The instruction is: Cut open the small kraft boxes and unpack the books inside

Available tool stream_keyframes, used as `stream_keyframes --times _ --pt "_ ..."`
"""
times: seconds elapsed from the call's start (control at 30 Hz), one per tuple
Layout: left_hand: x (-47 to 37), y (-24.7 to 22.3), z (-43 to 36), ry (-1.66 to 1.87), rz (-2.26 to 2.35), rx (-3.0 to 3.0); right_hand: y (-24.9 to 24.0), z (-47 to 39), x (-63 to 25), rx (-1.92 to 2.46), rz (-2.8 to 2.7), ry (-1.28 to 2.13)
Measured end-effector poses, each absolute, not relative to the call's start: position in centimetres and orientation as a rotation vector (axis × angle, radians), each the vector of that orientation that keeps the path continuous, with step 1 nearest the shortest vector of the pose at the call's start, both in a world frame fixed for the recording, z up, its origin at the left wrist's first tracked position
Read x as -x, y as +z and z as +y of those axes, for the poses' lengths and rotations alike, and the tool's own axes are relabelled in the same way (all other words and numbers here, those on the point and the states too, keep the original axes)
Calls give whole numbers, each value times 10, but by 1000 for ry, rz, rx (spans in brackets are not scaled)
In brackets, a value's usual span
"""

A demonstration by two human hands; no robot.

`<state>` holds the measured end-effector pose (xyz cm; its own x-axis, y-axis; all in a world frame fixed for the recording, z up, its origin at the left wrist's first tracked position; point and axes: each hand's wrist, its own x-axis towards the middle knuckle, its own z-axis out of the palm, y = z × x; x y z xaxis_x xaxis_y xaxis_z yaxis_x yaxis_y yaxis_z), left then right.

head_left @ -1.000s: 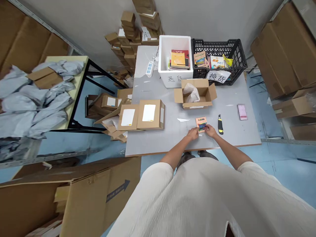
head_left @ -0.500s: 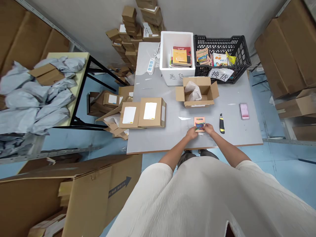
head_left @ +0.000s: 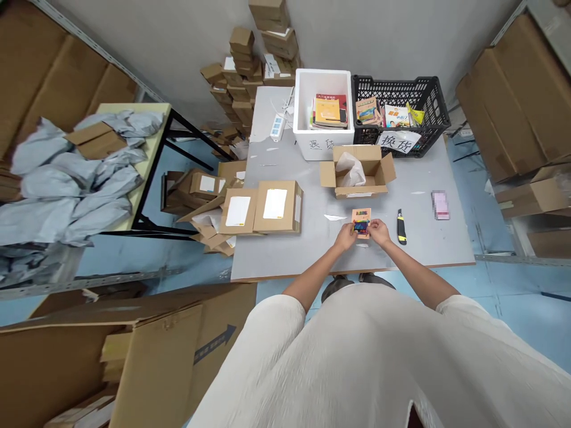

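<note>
A small orange book (head_left: pixel 361 214) with a dark, colourful picture is held near the front edge of the grey table (head_left: pixel 312 255). My left hand (head_left: pixel 345 236) grips its left side, and my right hand (head_left: pixel 379 232) grips its right side, the fingers of both closed on its edges. Beyond the book stands an open cardboard box (head_left: pixel 362 191) with white wrapping (head_left: pixel 351 170) inside. A black and yellow cutter (head_left: pixel 401 228) lies to the right of my right hand. To the left of the book is a white paper scrap (head_left: pixel 335 217).
Two closed boxes (head_left: pixel 276 208) sit at the table's left. At the back are a white bin (head_left: pixel 317 138) and a black crate (head_left: pixel 428 128), both with books. A pink blurred item (head_left: pixel 441 205) lies at the right. Grey parcels (head_left: pixel 53 196) cover a side table.
The camera view has shifted slightly, so the table items appear lower. Both hands remain on the book, and its dark picture shows more fully between them.
</note>
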<state>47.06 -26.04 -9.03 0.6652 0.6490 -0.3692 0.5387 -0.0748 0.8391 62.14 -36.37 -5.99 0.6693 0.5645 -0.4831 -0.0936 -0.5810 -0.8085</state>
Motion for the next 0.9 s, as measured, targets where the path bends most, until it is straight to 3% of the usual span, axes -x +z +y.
stream_keyframes --times 0.17,0.6,0.9 --pt "-477 -64 -251 342 991 -1619 -35 -363 -629 1834 -459 939" --pt "-485 10 -257 348 670 -1173 17 -379 -616 1600 -810 847" --pt "-490 -1 -240 438 820 -1169 7 -383 -637 1860 -798 674"
